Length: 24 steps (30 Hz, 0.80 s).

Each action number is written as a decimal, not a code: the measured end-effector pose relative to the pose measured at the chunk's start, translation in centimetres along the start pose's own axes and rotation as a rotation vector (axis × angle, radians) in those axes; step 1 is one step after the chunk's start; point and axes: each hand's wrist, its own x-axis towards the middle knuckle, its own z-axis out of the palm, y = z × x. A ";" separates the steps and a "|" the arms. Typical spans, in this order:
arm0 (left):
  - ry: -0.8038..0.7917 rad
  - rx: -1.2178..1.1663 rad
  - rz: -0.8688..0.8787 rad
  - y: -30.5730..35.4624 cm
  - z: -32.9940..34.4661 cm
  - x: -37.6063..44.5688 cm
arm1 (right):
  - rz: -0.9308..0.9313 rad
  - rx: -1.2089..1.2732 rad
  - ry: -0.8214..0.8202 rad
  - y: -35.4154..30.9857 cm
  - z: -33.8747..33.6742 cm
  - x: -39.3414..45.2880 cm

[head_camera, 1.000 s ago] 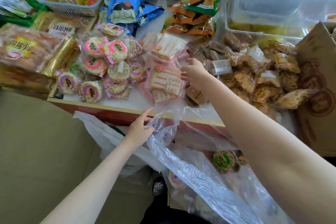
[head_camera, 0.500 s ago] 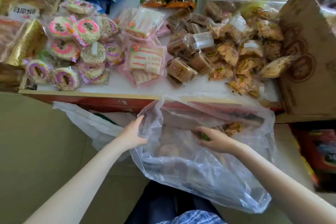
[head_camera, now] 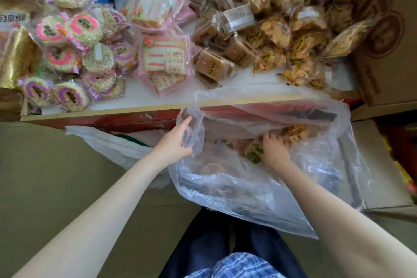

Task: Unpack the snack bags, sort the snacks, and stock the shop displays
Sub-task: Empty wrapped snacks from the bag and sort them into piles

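Below the counter edge (head_camera: 135, 111), from the head camera: holding the clear plastic bag (head_camera: 259, 187) open with the left hand (head_camera: 174, 142), fingers and thumb pinching a fold of the bag's left rim. Reaching deep inside with the right hand (head_camera: 274, 150), fingers curling down onto a round green-ringed snack (head_camera: 253, 152); whether actually gripping it or only touching cannot be told, fingertips being hidden among the packets.

Probably best done by keeping the rim lifted and stretched wide, so the film is not collapsing over the wrist; taking one packet at a time, by its wrapper edge, not squeezing the brittle cake; lifting straight up and clear of the rim before swinging toward the matching pile.

Looking thin, crinkled and glossy, that bag: sagging against the counter front, mouth gaping upward, several wrapped snacks lying near its far side. Sitting sorted on the counter above: round puffed cakes (head_camera: 74, 52), pink packets (head_camera: 164, 56), brown squares (head_camera: 213, 65).
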 end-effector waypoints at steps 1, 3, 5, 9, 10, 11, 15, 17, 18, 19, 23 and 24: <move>0.004 0.006 -0.006 0.1 -0.1 0.0 | -0.041 -0.034 0.034 -0.3 0.3 -0.4; 0.013 0.000 -0.022 0.0 -0.3 0.1 | -0.134 0.010 0.029 -0.5 0.4 -1.2; 0.028 -0.023 -0.048 -0.2 -0.3 0.1 | -0.245 0.092 0.000 -0.3 -0.4 -2.2; 0.086 -0.091 -0.064 -0.8 -0.6 0.3 | -0.396 0.259 0.109 0.0 -5.7 -3.7; 0.102 -0.129 -0.062 -1.0 -0.8 0.2 | -0.416 0.319 0.164 -0.2 -7.5 -4.0; 0.116 -0.159 -0.055 -1.2 -1.0 0.1 | -0.425 0.378 0.221 -0.6 -9.4 -4.3; 0.189 -0.203 0.001 -1.6 -2.6 -0.7 | -0.333 0.694 0.407 -4.3 -15.5 -4.3; 0.264 -0.273 -0.018 -2.1 -3.5 -1.0 | -0.299 0.844 0.386 -7.3 -17.2 -3.8; 0.309 -0.304 -0.036 -2.5 -4.1 -1.1 | -0.301 0.924 0.346 -9.0 -17.8 -3.4; 0.350 -0.324 -0.058 -2.9 -4.6 -1.2 | -0.304 1.004 0.299 -10.7 -18.2 -3.2; 0.421 -0.411 -0.157 -5.6 -6.7 -1.1 | -0.239 1.153 0.132 -18.1 -18.6 -1.3; 0.423 -0.434 -0.181 -6.4 -7.2 -1.1 | -0.229 1.212 0.077 -20.0 -18.5 -0.9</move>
